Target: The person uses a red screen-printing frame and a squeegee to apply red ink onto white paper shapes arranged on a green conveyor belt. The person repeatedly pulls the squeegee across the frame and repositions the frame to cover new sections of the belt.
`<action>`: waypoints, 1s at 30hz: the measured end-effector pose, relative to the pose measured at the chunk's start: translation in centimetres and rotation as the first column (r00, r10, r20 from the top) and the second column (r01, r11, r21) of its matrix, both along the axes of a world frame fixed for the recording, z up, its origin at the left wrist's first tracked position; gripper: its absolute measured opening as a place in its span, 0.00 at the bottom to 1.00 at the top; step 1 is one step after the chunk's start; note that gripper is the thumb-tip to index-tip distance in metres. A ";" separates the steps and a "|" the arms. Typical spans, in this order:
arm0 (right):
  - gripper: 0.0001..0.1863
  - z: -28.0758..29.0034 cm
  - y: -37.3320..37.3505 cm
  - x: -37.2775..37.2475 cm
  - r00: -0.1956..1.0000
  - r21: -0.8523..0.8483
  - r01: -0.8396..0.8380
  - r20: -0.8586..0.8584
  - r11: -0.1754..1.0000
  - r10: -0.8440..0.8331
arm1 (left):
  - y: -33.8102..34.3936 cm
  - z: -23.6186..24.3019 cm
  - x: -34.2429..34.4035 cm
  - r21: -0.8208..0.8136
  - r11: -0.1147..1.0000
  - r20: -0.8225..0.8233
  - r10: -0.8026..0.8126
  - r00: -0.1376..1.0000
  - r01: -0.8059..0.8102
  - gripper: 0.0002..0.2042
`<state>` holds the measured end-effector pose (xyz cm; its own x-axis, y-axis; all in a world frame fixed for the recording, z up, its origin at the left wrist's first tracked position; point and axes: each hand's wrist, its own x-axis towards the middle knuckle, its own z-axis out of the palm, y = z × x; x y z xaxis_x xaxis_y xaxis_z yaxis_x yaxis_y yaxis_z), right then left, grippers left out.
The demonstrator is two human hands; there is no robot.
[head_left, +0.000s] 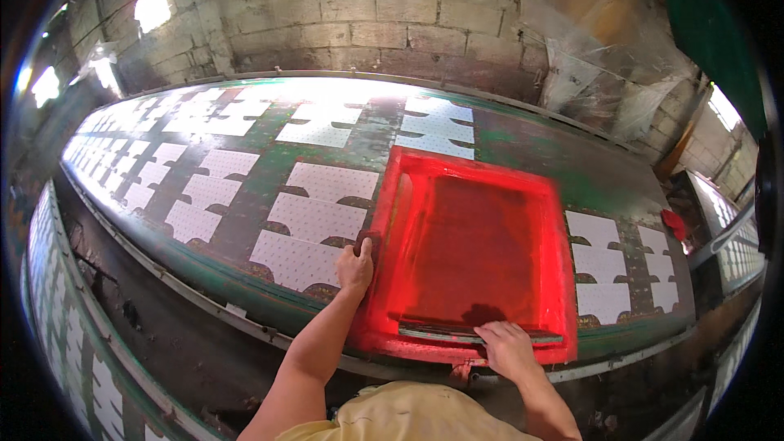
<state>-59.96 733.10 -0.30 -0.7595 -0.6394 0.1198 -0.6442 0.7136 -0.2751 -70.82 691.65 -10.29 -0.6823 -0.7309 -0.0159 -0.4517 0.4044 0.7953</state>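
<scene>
A red-stained screen printing frame [561, 237] lies on a long table in front of me, its mesh [482, 245] coated with dark red ink. My left hand [354, 268] is closed round a dark handle [367, 242] at the frame's left side. At the near end of the screen, my right hand [508, 346] grips a long, flat squeegee [437, 333], which spans most of the frame's width. The squeegee's lower edge and the fingers' undersides are hidden.
White fabric pieces [317, 214] with small printed marks lie in rows along the table [523, 143], on both sides of the frame. More pieces lie on another table [61, 310] at lower left. A red cloth [674, 224] rests at the right end. A block wall [359, 24] stands behind.
</scene>
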 end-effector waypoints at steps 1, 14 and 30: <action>0.22 -0.2 -1.2 -0.5 1.000 0.045 -0.006 0.015 0.999 0.005 | 0.2 0.3 0.1 0.026 1.000 0.001 -0.017 1.000 0.017 0.33; 0.26 0.2 -5.1 2.1 0.983 0.238 0.107 0.121 0.965 -0.139 | 0.5 0.9 0.6 0.075 0.993 -0.171 -0.077 0.982 0.091 0.23; 0.25 -4.1 -7.7 -16.3 0.981 0.177 0.176 -0.111 0.968 -0.158 | 0.4 -0.7 -0.2 0.176 0.975 -0.276 -0.086 0.957 0.138 0.17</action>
